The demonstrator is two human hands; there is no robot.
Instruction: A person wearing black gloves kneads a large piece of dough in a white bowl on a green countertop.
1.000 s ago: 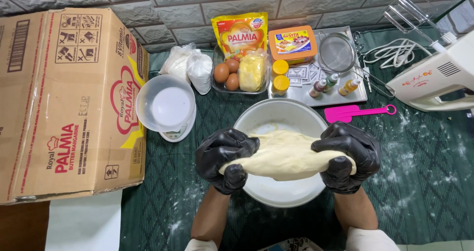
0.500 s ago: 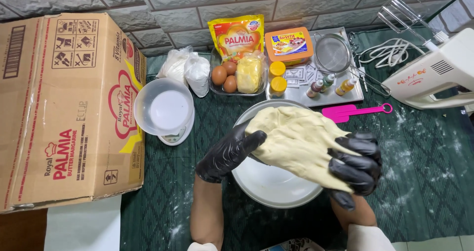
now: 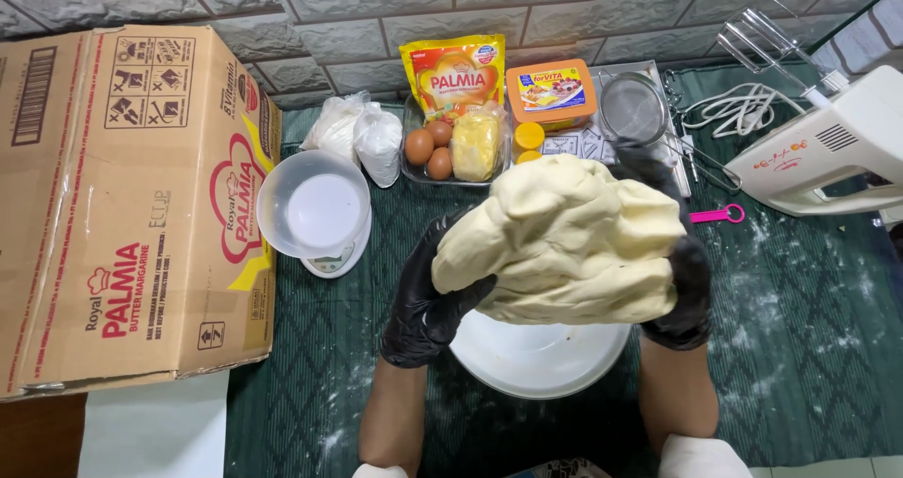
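Big pale dough lump (image 3: 564,243) is held up above white bowl (image 3: 538,356), gripped by gloved left hand (image 3: 428,299) and right hand (image 3: 682,271). Judged soft, heavy, saggy, sticky; best supported from underneath.
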